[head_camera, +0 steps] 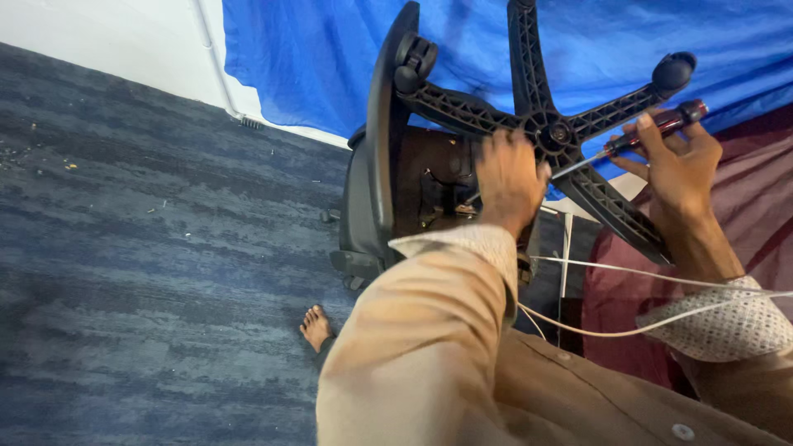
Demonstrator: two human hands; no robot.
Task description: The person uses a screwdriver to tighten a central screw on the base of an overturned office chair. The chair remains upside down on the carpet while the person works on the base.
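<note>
An office chair (372, 190) lies tipped over on its side, its black five-arm wheeled base (541, 116) facing me. My left hand (508, 177) is closed around the base's central column just below the hub; it is blurred. My right hand (673, 161) grips a screwdriver (652, 125) with a dark red and black handle, its metal shaft pointing toward the hub. The chair's brown underside and mechanism (434, 186) show beside my left hand.
Dark blue-grey carpet (149, 272) fills the left. A blue tarp (330, 49) hangs behind the chair, a maroon cloth (760, 198) lies at right. White cables (628, 272) cross in front of me. My bare foot (316, 326) rests on the carpet.
</note>
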